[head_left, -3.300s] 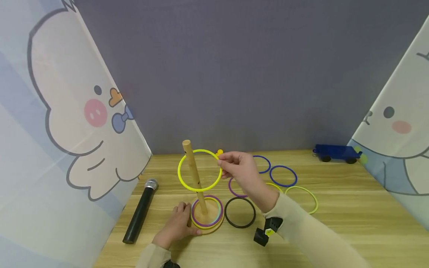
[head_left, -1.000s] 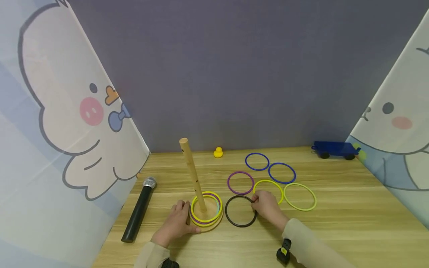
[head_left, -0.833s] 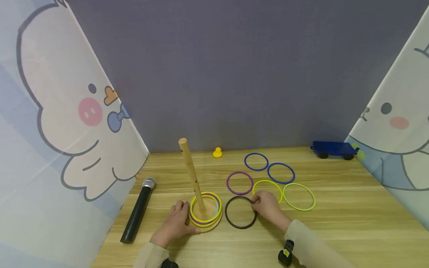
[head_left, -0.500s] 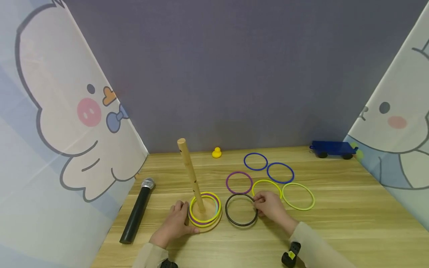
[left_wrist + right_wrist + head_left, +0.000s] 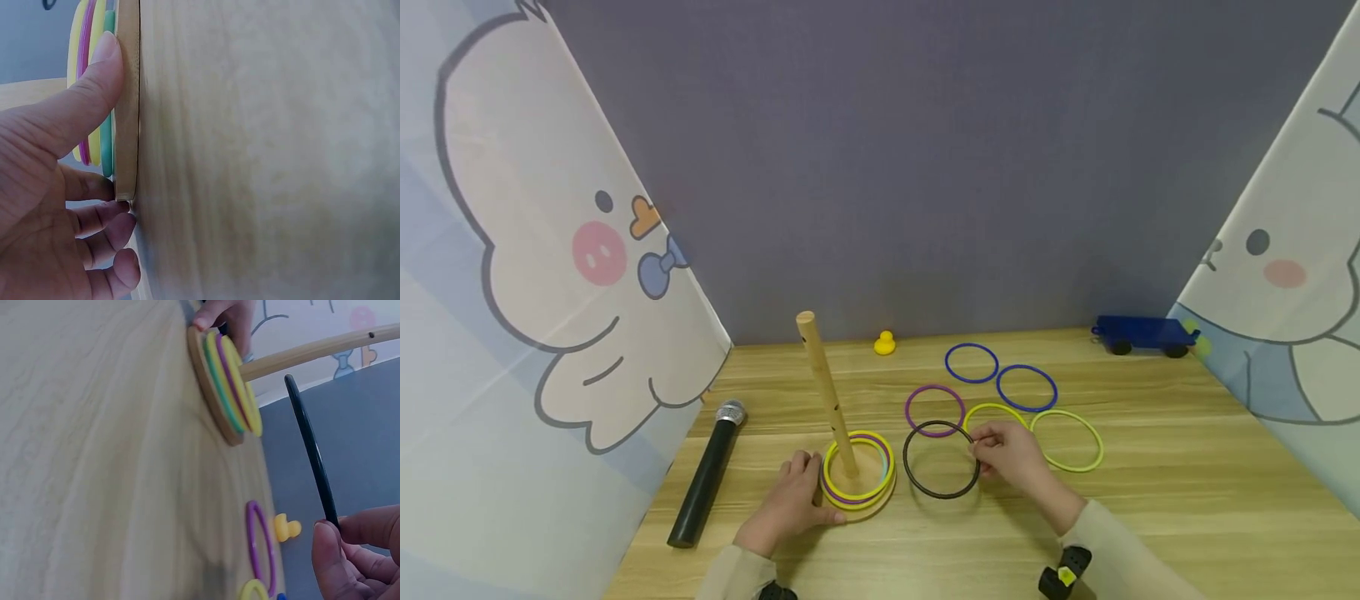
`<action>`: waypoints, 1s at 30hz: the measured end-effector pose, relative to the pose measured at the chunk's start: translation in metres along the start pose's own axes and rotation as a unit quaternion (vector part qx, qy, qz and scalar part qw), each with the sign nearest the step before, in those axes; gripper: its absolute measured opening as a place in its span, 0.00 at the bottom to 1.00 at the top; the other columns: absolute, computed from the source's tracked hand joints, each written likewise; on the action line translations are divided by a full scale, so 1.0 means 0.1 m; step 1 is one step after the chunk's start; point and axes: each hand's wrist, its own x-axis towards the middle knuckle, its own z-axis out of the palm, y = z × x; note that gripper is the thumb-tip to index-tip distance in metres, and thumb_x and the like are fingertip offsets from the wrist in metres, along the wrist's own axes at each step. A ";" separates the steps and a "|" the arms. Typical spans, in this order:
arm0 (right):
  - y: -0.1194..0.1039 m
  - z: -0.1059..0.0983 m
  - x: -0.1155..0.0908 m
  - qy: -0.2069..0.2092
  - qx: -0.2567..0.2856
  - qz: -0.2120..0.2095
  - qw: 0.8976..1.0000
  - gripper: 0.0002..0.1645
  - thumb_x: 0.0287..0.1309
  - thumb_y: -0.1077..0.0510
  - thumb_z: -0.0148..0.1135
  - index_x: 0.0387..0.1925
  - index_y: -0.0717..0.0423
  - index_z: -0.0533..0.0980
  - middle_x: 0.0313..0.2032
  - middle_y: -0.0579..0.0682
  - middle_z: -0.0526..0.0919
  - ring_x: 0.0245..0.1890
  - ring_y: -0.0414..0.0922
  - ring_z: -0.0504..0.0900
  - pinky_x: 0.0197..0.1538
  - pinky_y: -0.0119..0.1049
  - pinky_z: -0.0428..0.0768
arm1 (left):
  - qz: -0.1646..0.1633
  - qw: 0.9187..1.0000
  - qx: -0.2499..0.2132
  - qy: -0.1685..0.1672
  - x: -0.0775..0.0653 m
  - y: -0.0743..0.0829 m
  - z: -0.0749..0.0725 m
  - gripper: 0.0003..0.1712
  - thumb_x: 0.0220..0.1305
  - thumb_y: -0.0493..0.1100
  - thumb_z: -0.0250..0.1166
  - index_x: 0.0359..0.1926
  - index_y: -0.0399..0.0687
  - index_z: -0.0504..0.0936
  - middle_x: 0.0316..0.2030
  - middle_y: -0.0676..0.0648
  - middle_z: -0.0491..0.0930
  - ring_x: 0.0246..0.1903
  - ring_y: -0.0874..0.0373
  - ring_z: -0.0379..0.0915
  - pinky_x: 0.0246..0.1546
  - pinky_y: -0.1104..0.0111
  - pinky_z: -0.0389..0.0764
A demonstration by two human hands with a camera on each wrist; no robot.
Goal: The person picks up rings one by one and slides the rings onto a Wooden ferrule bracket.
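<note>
My right hand [image 5: 1015,457] pinches the right edge of a black ring [image 5: 946,497] between thumb and fingers. The ring hangs a little above the table, tilted, and in the right wrist view the black ring [image 5: 312,450] is seen nearly edge-on. To its left stands a wooden peg [image 5: 827,383] on a round wooden base [image 5: 199,369]. Yellow, purple and teal rings lie stacked around the peg at the bottom. My left hand [image 5: 786,508] holds the left side of this base; in the left wrist view its thumb lies along the rim [image 5: 128,125], fingers curled at the edge.
Loose rings lie beyond the right hand: a purple ring [image 5: 907,410], two blue ones, a yellow one and a lime ring [image 5: 1102,450]. A black microphone [image 5: 703,483] lies at left. A yellow rubber duck [image 5: 884,343] and a blue toy wagon [image 5: 1142,333] stand by the back wall.
A yellow ring, earlier held at the peg by my right hand, now lies on the stack. That hand moved to the black ring and has lifted it off the table. The left hand stays put.
</note>
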 end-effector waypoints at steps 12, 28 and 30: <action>-0.51 -0.05 -0.02 -0.027 0.044 -0.041 0.998 0.13 0.57 0.65 0.66 0.42 0.71 0.79 0.28 0.53 0.82 0.21 0.46 0.80 0.27 0.38 0.82 | -0.004 1.000 -0.002 -0.003 -0.01 0.02 -0.02 0.63 0.40 0.60 0.79 0.67 0.23 0.61 0.56 0.33 0.63 0.54 0.39 0.60 0.55 0.47 0.69; -1.37 0.09 -0.06 -0.070 0.086 -0.099 0.989 0.14 0.57 0.63 0.68 0.43 0.68 0.81 0.31 0.53 0.85 0.24 0.47 0.82 0.32 0.40 0.83 | 0.005 1.000 0.006 0.006 -0.01 -0.01 0.00 0.64 0.38 0.61 0.79 0.66 0.24 0.62 0.53 0.36 0.64 0.51 0.42 0.61 0.53 0.48 0.70; -1.46 0.10 -0.06 -0.068 0.090 -0.104 0.988 0.14 0.57 0.63 0.68 0.43 0.67 0.82 0.31 0.53 0.85 0.24 0.47 0.82 0.32 0.40 0.83 | 0.006 1.000 0.005 0.005 0.00 -0.02 0.01 0.64 0.38 0.61 0.79 0.66 0.24 0.62 0.53 0.36 0.64 0.51 0.42 0.61 0.53 0.48 0.70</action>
